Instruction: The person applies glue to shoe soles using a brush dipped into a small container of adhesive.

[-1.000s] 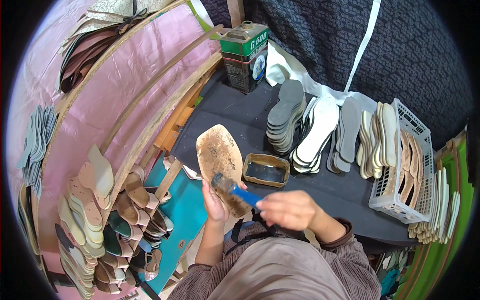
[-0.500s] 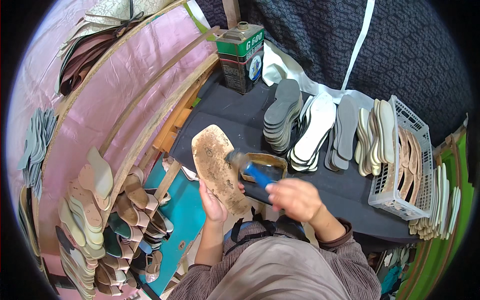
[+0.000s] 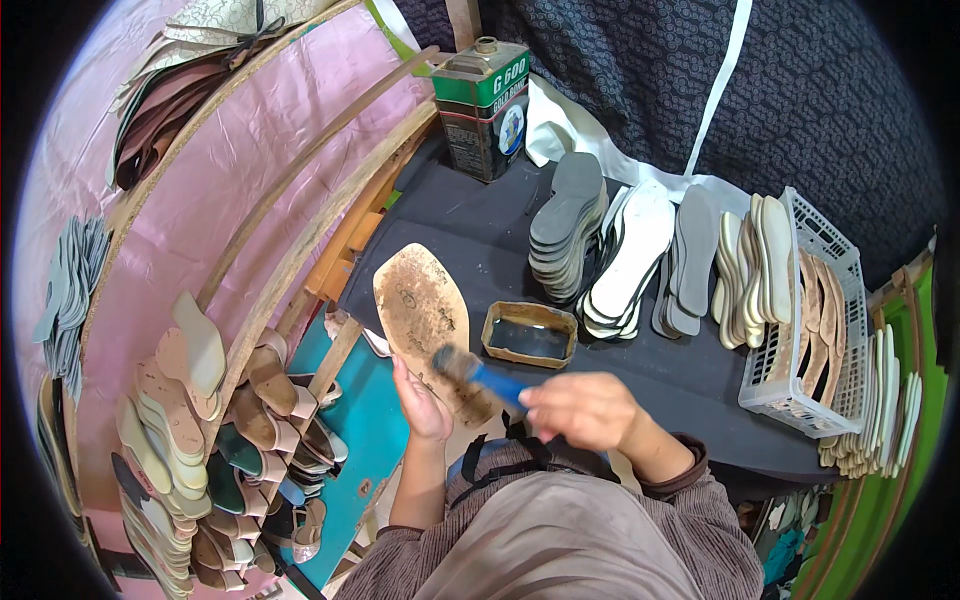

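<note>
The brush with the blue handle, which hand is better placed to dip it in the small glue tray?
Right. The right hand already grips the brush, just below the glue tray; the left hand is holding up the tan sole.

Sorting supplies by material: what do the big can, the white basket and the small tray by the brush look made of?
Can: probably painted sheet metal, with seamed edges.
Basket: white plastic, a moulded lattice.
Tray: likely rusty metal, holding dark glossy liquid.

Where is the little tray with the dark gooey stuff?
In the head view, the small tray sits mid-table on the dark table, just right of the tan sole and left of the stacked soles.
</note>
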`<state>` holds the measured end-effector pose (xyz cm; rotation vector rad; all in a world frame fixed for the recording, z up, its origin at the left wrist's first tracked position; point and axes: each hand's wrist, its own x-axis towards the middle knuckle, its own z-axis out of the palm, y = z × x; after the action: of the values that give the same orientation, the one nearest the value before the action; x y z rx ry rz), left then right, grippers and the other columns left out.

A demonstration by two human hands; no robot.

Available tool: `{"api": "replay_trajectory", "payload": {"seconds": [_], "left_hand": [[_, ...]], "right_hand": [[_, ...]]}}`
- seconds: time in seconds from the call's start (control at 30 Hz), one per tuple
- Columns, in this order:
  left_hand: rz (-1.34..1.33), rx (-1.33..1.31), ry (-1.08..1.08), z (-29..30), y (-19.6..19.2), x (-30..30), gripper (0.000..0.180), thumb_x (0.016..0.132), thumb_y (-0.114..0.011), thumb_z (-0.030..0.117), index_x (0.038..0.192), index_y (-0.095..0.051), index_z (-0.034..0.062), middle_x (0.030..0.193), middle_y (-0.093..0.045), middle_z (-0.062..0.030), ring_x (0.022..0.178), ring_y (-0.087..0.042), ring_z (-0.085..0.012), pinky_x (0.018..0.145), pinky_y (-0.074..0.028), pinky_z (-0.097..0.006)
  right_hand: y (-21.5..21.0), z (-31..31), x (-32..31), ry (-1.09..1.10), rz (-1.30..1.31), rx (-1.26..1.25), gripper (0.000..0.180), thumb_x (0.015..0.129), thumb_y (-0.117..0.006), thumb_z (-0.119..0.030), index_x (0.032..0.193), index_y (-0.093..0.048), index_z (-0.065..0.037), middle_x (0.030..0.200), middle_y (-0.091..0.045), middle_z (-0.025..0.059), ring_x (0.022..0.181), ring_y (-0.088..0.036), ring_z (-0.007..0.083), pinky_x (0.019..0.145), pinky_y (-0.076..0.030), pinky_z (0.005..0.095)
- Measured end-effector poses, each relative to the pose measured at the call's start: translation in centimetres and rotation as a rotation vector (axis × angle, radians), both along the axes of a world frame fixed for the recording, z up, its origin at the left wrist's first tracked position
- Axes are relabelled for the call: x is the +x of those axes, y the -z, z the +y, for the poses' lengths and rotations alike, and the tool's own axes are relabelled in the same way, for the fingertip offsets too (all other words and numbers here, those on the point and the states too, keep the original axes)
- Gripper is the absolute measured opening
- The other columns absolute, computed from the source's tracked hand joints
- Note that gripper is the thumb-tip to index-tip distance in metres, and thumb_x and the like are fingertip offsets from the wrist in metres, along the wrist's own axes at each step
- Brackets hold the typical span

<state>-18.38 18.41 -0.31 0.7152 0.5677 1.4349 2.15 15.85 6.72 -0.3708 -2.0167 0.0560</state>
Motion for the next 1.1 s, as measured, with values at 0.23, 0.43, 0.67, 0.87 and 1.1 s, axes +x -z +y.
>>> {"api": "replay_trajectory", "payload": {"seconds": [0.23,0.43,0.67,0.87,1.1], "left_hand": [[-0.036,-0.091,-0.089,0.1,-0.2,0.3,0.059,0.095,-0.02,0.049,0.124,-0.04,0.0027,0.1,-0.06,-0.0165,0.08,-0.061,-0.0297,0.074,-0.051,-0.042],[-0.096,-0.117,-0.202,0.0,-1.2,0.8,0.053,0.095,-0.026,0.049,0.13,-0.036,0.0105,0.11,-0.056,-0.0124,0.087,-0.061,-0.028,0.068,-0.054,-0.045],[-0.089,-0.072,-0.145,0.1,-0.5,0.1,0.054,0.095,-0.023,0.046,0.13,-0.034,0.0063,0.112,-0.056,-0.0151,0.089,-0.061,-0.0286,0.072,-0.053,-0.045],[-0.048,-0.088,-0.182,0.7,0.6,-0.4,0.053,0.095,-0.025,0.047,0.131,-0.035,0.009,0.114,-0.055,-0.0127,0.091,-0.061,-0.0276,0.07,-0.054,-0.044],[-0.372,-0.236,-0.351,1.3,-1.4,0.8,0.054,0.095,-0.024,0.046,0.13,-0.035,0.007,0.112,-0.056,-0.0151,0.089,-0.061,-0.0281,0.069,-0.053,-0.045]], "right_hand": [[-0.2,-0.3,-0.8,0.02,-0.052,0.058,0.024,0.063,-0.071,-0.002,0.084,-0.062,0.004,0.094,-0.063,0.0143,0.068,-0.063,0.0227,0.058,-0.055,0.0308],[0.1,0.0,-0.6,0.131,-0.015,0.046,0.021,0.066,-0.071,-0.004,0.083,-0.061,0.003,0.094,-0.064,0.0148,0.069,-0.063,0.0235,0.058,-0.054,0.0293],[-0.3,0.3,-0.5,0.155,0.018,0.004,0.025,0.062,-0.07,-0.001,0.084,-0.061,0.005,0.091,-0.064,0.0169,0.068,-0.064,0.0247,0.058,-0.054,0.032],[0.1,-0.7,-1.5,-0.016,-0.072,0.011,0.022,0.064,-0.07,0.001,0.083,-0.06,0.005,0.096,-0.063,0.017,0.068,-0.064,0.023,0.057,-0.054,0.0308],[0.3,-0.4,-1.3,0.072,-0.034,-0.009,0.024,0.063,-0.071,-0.001,0.084,-0.061,0.004,0.093,-0.063,0.0151,0.068,-0.063,0.0242,0.058,-0.054,0.0308]]}}
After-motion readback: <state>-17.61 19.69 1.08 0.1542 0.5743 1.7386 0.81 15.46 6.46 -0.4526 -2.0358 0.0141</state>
